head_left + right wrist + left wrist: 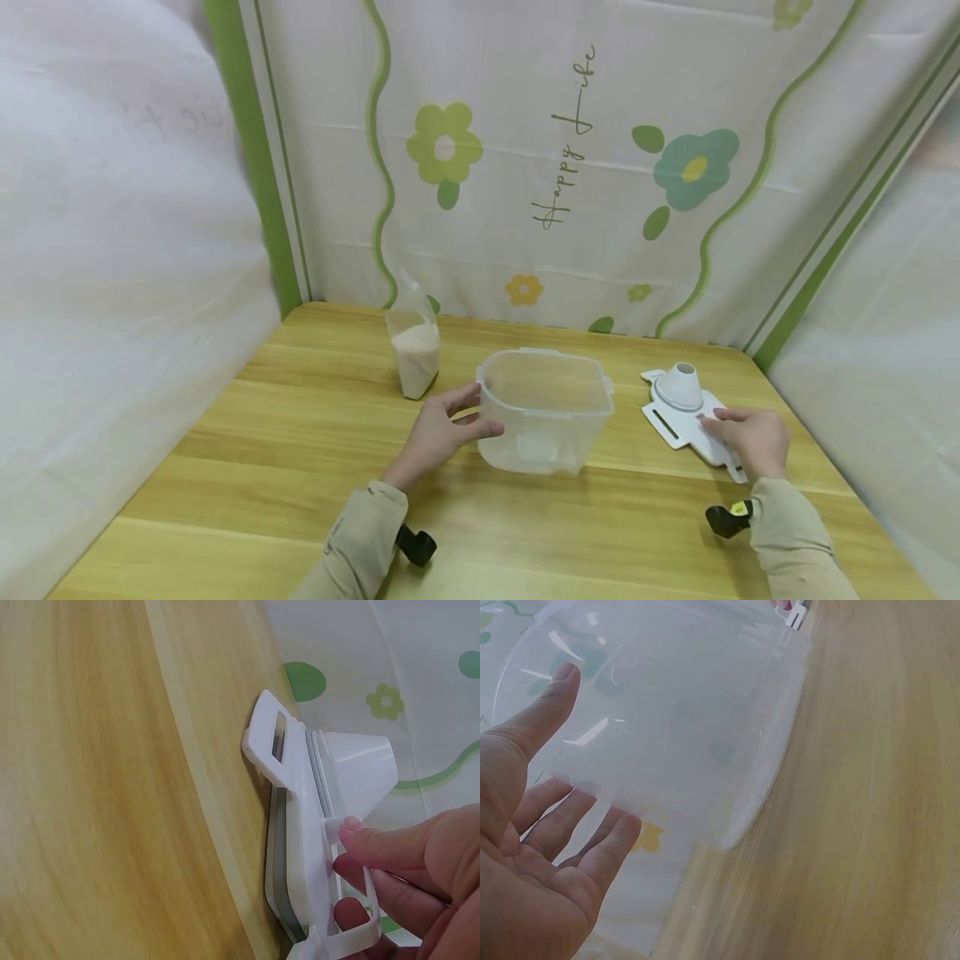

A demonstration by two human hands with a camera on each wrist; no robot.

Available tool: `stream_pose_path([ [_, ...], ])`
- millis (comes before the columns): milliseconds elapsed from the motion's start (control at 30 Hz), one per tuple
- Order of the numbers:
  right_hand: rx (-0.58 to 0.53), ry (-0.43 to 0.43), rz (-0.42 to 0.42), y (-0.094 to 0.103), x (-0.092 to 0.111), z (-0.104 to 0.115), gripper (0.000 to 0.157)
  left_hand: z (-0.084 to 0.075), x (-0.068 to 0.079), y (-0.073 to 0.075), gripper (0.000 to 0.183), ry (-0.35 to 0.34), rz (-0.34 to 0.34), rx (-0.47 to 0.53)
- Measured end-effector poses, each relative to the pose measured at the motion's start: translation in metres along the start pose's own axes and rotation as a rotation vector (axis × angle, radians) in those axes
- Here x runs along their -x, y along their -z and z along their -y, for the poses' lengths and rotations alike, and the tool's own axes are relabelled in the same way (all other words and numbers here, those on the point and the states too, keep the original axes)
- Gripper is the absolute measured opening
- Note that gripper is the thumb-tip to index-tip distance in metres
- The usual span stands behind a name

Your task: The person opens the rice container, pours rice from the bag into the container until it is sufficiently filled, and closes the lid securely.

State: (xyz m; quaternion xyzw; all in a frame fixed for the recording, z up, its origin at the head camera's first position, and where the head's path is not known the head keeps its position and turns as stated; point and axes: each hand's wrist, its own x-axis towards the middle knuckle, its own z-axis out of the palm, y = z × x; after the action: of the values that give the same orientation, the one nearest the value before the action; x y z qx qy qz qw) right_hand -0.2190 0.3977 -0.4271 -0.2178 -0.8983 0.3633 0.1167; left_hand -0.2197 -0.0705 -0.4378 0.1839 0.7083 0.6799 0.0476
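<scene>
A clear plastic container [543, 429] without its top covered stands on the table. At its left side is my left hand [442, 429], thumb in front and fingers toward the back. In the left wrist view that hand [547, 855] has its thumb spread from loosely bent fingers beside the container wall [667, 735]; contact is hard to tell. To the right lies a white lid [712, 429] with a cone-shaped spout and slotted side flaps. My right hand [753, 442] pinches a flap at the lid's near right edge between thumb and fingers, seen closely in the right wrist view [420, 877].
A clear bag of white grains [417, 354] stands upright behind the left hand, left of the container. The wooden table [300, 467] is bordered at the back and sides by pale curtains [330, 167] with a flower print.
</scene>
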Motion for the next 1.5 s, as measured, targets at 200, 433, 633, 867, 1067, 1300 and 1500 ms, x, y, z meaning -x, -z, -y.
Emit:
stream_pose_path([
  [200,0.007,0.019,-0.017,-0.003,0.002,-0.001,0.047,-0.001,0.002,0.0,0.084,0.006,0.001,-0.007],
  [433,0.061,0.141,-0.004,-0.01,-0.005,-0.001,0.044,-0.002,0.001,0.001,0.084,0.016,-0.032,-0.046],
  [633,0.126,0.233,0.001,-0.007,-0.002,0.006,0.051,-0.001,-0.001,-0.001,0.081,0.006,-0.018,-0.04],
  [867,-0.269,0.257,0.099,-0.005,0.038,0.049,0.05,0.002,-0.001,-0.002,0.079,0.001,-0.016,-0.03],
  [1067,-0.794,0.423,0.533,-0.025,0.072,0.065,0.061,-0.001,-0.001,-0.001,0.084,0.015,-0.031,-0.053],
  [1300,-0.868,0.481,0.633,-0.054,0.088,0.078,0.076,-0.004,0.0,0.0,0.083,0.012,-0.03,-0.052],
  [1500,-0.895,0.491,0.647,-0.065,0.089,0.094,0.084,-0.004,0.001,0.001,0.082,0.007,-0.028,-0.052],
])
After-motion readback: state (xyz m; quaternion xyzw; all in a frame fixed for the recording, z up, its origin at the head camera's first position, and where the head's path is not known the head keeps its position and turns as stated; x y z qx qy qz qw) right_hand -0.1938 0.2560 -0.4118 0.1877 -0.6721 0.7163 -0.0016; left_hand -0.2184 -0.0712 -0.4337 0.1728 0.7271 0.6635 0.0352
